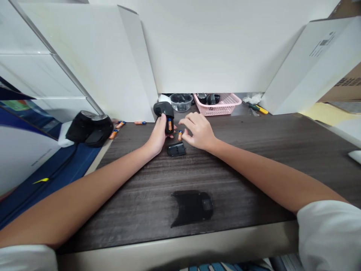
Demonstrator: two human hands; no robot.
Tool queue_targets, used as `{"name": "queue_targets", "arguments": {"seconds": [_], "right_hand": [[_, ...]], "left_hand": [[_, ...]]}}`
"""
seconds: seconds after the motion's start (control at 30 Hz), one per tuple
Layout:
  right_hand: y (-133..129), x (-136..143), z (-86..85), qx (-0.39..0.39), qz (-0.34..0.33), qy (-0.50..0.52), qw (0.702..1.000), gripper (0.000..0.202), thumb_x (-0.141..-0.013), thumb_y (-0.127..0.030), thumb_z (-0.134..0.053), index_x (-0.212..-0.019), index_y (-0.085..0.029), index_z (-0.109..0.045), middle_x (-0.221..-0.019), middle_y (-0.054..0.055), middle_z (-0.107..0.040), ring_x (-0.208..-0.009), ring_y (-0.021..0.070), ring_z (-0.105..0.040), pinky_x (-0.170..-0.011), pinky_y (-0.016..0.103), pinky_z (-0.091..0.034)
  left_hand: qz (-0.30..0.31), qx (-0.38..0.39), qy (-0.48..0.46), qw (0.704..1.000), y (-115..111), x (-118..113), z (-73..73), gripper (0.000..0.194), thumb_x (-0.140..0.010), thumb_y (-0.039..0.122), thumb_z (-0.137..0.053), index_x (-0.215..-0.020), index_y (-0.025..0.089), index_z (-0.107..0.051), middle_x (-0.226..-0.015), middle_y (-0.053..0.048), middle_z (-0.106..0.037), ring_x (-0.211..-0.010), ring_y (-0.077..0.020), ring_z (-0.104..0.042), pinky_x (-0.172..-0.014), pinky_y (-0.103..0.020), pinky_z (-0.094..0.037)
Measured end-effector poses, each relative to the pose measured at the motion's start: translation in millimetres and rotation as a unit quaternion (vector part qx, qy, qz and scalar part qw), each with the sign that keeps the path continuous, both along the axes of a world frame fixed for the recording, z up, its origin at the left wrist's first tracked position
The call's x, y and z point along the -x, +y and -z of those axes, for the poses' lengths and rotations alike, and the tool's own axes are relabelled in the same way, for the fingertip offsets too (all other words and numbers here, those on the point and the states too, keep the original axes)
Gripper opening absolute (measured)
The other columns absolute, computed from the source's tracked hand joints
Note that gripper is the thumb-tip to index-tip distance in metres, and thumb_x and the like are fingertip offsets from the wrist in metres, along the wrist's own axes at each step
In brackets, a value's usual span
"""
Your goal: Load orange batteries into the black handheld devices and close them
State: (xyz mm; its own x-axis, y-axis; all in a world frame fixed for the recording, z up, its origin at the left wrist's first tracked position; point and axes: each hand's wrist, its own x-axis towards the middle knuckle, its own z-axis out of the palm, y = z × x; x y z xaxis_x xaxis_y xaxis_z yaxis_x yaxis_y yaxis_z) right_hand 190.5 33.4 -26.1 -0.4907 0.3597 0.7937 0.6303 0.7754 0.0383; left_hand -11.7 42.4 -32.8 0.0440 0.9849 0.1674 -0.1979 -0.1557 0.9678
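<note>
You have almost nothing here that can be read. The white box leaning at your right carries a printed label with dark marks like a code, but its lettering is too small to make out. Behind it, the brown carton shows a line of dark print; the characters are blurred and you cannot tell what they say. At your left, the white panel bears a faint grey line of print, also unreadable. The orange batteries on the desk show coloured bands only, with no brand name that can be made out.
</note>
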Motion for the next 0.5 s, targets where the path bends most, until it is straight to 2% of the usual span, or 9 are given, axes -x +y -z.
{"name": "queue_targets", "arguments": {"seconds": [0.03,0.1,0.2,0.3,0.37,0.5], "right_hand": [[0,-2,0.7,0.028,-0.03,-0.011,0.999,0.024,-0.093,-0.014,-0.061,-0.114,-0.019,-0.071,-0.101,0.009,-0.067,-0.094,0.0266,-0.062,-0.086,0.042,-0.05],[-1,-3,1.3,0.079,-0.102,-0.037,0.991,0.021,-0.095,-0.022,-0.066,-0.115,-0.018,-0.072,-0.095,0.006,-0.066,-0.09,0.0246,-0.062,-0.082,0.039,-0.053],[-6,0,0.6,0.115,-0.164,-0.068,0.977,0.04,-0.096,-0.046,-0.076,-0.125,-0.018,-0.072,-0.107,0.01,-0.071,-0.101,0.0272,-0.066,-0.09,0.041,-0.056],[-10,5,0.4,0.124,-0.183,-0.106,0.969,0.054,-0.092,-0.063,-0.081,-0.125,-0.021,-0.074,-0.119,0.013,-0.073,-0.112,0.0304,-0.065,-0.099,0.046,-0.056],[-10,7,1.5,0.121,-0.183,-0.116,0.969,0.048,-0.094,-0.062,-0.079,-0.121,-0.022,-0.077,-0.115,0.012,-0.074,-0.108,0.0295,-0.065,-0.096,0.045,-0.056],[-8,7,5.9,0.095,-0.167,-0.102,0.976,0.031,-0.103,-0.049,-0.07,-0.115,-0.021,-0.078,-0.107,0.011,-0.075,-0.099,0.0269,-0.064,-0.087,0.041,-0.055]], "left_hand": [[-0.011,0.003,-0.006,1.0,0,1,-0.7,0.051,-0.095,0.072,-0.07,-0.106,0.022,-0.066,-0.088,-0.004,-0.073,-0.077,-0.0191,-0.07,-0.063,-0.028,-0.053],[-0.03,-0.001,-0.003,1.0,-1,2,-2.9,0.038,-0.091,0.054,-0.08,-0.102,0.021,-0.067,-0.089,-0.003,-0.073,-0.076,-0.0177,-0.069,-0.066,-0.027,-0.053],[-0.028,-0.004,0.005,1.0,-5,2,-7.6,0.026,-0.085,0.035,-0.08,-0.102,0.017,-0.072,-0.097,-0.006,-0.078,-0.086,-0.0191,-0.073,-0.084,-0.031,-0.058],[-0.029,0.015,-0.001,0.999,-9,1,-13.3,0.027,-0.083,0.031,-0.076,-0.105,0.016,-0.072,-0.098,-0.007,-0.081,-0.085,-0.0198,-0.074,-0.085,-0.033,-0.059],[-0.037,0.04,-0.007,0.999,-12,1,-16.9,0.025,-0.081,0.031,-0.074,-0.101,0.017,-0.069,-0.092,-0.006,-0.08,-0.077,-0.0193,-0.073,-0.078,-0.032,-0.059],[-0.037,0.06,-0.004,0.997,-14,2,-21.4,0.024,-0.078,0.032,-0.073,-0.096,0.018,-0.065,-0.082,-0.004,-0.077,-0.068,-0.017,-0.069,-0.068,-0.029,-0.056]]}}
